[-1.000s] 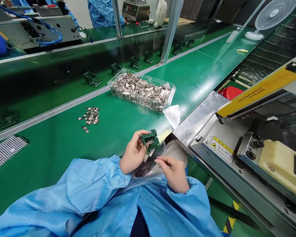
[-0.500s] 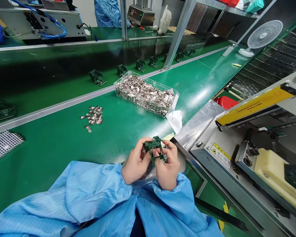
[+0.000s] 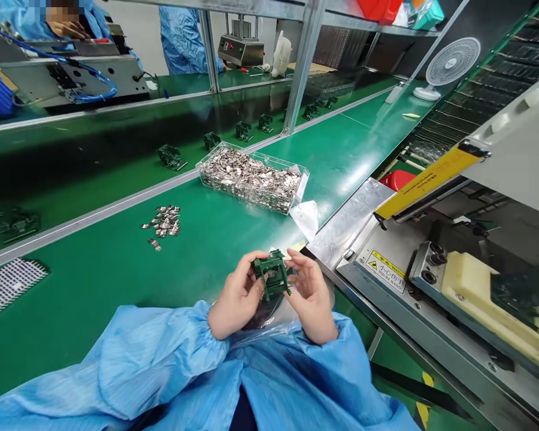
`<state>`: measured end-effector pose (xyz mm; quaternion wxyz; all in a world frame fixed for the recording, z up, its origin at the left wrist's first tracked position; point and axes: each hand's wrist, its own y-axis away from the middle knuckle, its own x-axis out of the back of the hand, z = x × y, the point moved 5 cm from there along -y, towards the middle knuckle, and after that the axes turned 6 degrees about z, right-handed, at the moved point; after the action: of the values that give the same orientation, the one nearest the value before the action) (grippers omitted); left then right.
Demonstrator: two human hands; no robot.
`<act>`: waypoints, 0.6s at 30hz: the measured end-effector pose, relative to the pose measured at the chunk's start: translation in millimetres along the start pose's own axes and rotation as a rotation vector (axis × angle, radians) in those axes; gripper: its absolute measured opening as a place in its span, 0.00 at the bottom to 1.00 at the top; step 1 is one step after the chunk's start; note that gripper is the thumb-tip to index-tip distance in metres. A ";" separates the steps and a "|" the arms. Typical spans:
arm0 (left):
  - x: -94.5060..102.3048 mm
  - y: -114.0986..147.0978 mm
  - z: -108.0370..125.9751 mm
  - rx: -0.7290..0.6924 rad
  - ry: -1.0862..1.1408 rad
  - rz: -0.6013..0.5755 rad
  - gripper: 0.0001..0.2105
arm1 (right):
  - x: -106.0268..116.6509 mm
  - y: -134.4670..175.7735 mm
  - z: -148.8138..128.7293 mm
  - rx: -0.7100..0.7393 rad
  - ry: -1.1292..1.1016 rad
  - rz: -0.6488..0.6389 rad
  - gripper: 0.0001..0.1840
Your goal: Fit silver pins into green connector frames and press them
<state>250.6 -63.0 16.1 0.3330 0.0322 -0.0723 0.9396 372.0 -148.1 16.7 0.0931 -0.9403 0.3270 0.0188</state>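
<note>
Just in front of my body, my left hand [image 3: 236, 299] grips a small dark green plastic frame [image 3: 272, 275] by its left side. The frame has an open middle with posts. My right hand [image 3: 312, 296] is at the frame's right side with fingers spread. Its thumb tip is close to the lower right corner, and I cannot tell whether it touches. Beneath my hands lies a clear plastic bag [image 3: 273, 314]. Farther off on the green bench, a loose pile of small metal pieces [image 3: 166, 221] lies left of a clear box [image 3: 299, 194] full of similar pieces.
To the right stands a machine with a yellow bar [image 3: 424, 182] and a warning label [image 3: 386, 272]. Several green frames [image 3: 170, 157] line the strip behind the box. A white grid sheet [image 3: 11, 287] lies left. Another person's hand [image 3: 69, 29] shows across the bench.
My right hand's fingers have opened and drawn away from the green frame, which stays in my left hand. The view has shifted slightly, showing more of the far side.
</note>
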 end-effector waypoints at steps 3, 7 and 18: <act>-12.4 -1.0 22.1 0.037 -0.021 -0.200 0.16 | 24.3 8.5 -26.6 0.156 0.154 -0.140 0.37; -50.9 -16.4 56.3 0.014 -0.070 -0.605 0.22 | 79.4 30.7 -64.9 0.315 0.267 -0.087 0.35; -295.3 -83.7 153.0 -0.638 -0.234 -0.752 0.31 | 311.8 133.6 -121.3 0.631 0.138 1.286 0.27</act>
<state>534.4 -206.3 144.7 0.6315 0.0576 -0.3759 0.6758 531.2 -464.2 84.0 0.3099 -0.4888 0.8111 -0.0848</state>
